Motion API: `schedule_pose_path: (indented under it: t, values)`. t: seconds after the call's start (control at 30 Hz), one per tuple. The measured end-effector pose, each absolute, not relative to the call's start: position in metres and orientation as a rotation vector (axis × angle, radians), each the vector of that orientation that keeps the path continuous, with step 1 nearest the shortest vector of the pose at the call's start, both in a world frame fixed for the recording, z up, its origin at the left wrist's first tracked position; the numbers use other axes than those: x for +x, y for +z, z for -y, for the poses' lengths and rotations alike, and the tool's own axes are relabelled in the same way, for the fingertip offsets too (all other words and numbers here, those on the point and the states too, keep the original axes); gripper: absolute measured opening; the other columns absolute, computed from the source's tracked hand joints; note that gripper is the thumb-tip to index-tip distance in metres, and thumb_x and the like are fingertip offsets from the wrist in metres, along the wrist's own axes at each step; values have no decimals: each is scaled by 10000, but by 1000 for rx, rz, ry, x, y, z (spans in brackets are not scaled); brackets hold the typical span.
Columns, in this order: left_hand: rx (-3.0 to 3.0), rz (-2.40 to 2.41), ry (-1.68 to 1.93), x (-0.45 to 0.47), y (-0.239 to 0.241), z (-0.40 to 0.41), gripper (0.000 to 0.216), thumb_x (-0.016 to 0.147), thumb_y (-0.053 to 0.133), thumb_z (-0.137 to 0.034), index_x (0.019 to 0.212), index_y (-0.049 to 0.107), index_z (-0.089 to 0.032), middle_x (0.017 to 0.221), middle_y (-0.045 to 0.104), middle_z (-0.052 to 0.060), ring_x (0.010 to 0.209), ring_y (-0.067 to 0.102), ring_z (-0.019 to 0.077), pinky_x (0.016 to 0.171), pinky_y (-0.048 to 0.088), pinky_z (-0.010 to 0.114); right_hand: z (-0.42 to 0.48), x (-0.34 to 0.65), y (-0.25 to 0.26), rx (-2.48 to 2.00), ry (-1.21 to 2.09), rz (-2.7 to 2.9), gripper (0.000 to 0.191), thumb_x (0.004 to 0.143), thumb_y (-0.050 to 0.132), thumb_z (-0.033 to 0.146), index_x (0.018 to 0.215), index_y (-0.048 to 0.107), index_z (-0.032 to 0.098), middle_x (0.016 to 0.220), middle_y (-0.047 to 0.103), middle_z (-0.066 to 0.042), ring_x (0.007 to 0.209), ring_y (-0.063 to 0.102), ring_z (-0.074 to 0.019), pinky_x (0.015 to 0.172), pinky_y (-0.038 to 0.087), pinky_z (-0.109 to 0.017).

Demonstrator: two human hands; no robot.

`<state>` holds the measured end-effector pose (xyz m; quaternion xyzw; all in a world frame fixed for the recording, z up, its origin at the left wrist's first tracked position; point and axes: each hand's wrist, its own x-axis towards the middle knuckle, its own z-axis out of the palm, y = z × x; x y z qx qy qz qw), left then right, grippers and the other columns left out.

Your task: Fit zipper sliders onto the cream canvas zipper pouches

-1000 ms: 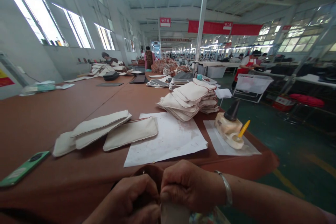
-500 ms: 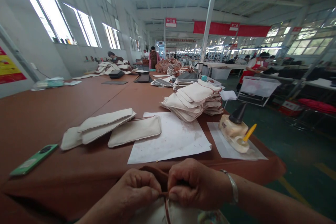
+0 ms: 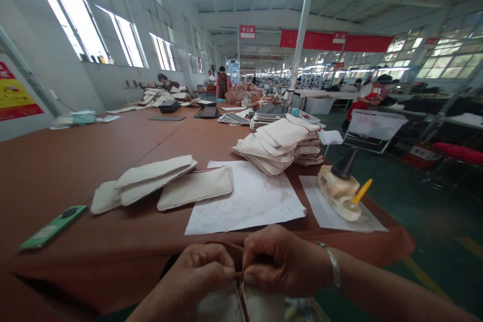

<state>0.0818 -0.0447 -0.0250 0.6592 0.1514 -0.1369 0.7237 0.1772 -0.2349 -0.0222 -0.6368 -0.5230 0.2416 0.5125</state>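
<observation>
At the table's near edge, my left hand (image 3: 199,272) is closed in a pinch on the brown edging of a cream fabric piece (image 3: 264,304). Close beside it, my right hand (image 3: 283,261), with a silver bangle at the wrist, pinches the same edging. Thumbs and curled forefingers almost meet over the narrow brown strip. Two cream panels hang below the fingers, with a brown gap between them. The fingers hide much of the edging, and the bottom of the piece runs out of view. Beyond my hands lies a stained white paper sheet (image 3: 241,216).
Several cream fabric pieces (image 3: 196,188) lie left of the paper, with a green phone (image 3: 53,227) farther left. A stack of brown-edged cream pieces (image 3: 279,141) stands behind. To the right, a glue container (image 3: 335,188) holds a yellow-handled tool (image 3: 362,191). Other people work farther back.
Both hands keep their pinch on the edging, with the left fingers shifted slightly. The whole view has moved a little, so the table things appear slightly farther right.
</observation>
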Motion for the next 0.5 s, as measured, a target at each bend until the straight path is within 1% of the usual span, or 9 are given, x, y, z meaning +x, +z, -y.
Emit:
schedule_pose_path:
  t: [0.07,0.17,0.27,0.33,0.37,0.4,0.43,0.47,0.5]
  values:
    - [1508,-303,-287,83,-26,48,199,531,665,-320,537,582,-140,443,461,-36,424,286,65,451,177,206,236,177,-21,-1533,548,1283,112,823,618,189,765,623,94,673,542,10,562,445,-59,503,345,-144]
    - [1542,-241,-260,82,-24,54,187,541,653,-314,557,566,-150,457,453,-44,433,277,62,444,180,199,238,179,-23,-1519,547,1330,143,852,605,222,792,631,95,698,563,-1,587,478,-69,532,374,-155]
    - [1615,-237,-223,79,-19,57,151,551,644,-261,558,540,-151,493,444,-49,450,263,55,445,181,196,238,185,-28,-1482,568,1373,204,886,586,281,827,638,93,710,569,-9,600,483,-77,550,387,-170]
    - [1662,-260,-207,77,-16,56,166,560,670,-232,557,526,-151,505,459,-45,463,288,59,449,198,193,238,191,-28,-1465,564,1397,225,899,582,306,836,638,97,712,572,-9,608,486,-83,564,397,-179]
    - [1665,-264,-187,77,-15,56,188,583,695,-245,572,534,-151,518,483,-37,468,321,67,451,222,193,238,195,-26,-1478,540,1402,227,905,579,312,849,643,102,728,580,-14,627,500,-91,587,414,-189]
    - [1660,-266,-154,77,-15,55,213,619,721,-283,601,555,-152,537,517,-26,478,368,81,456,258,194,240,199,-22,-1513,492,1395,227,910,578,319,885,654,106,775,599,-30,675,526,-107,636,441,-208]
    - [1661,-265,-101,78,-15,54,242,667,734,-346,641,586,-156,566,556,-12,495,423,102,466,303,201,242,202,-17,-1569,427,1368,241,913,579,330,961,665,109,870,622,-60,764,558,-133,709,466,-237]
    - [1674,-261,-26,79,-16,54,277,715,726,-420,689,619,-165,609,598,4,527,481,128,485,352,213,244,204,-11,-1626,368,1311,292,919,578,348,1078,657,117,1001,627,-96,879,574,-164,788,477,-269]
    - [1705,-257,65,81,-17,53,310,749,710,-483,736,646,-180,652,632,16,573,532,157,518,401,229,246,206,-5,-1669,349,1233,380,926,572,371,1219,609,132,1136,603,-126,990,569,-191,849,476,-295]
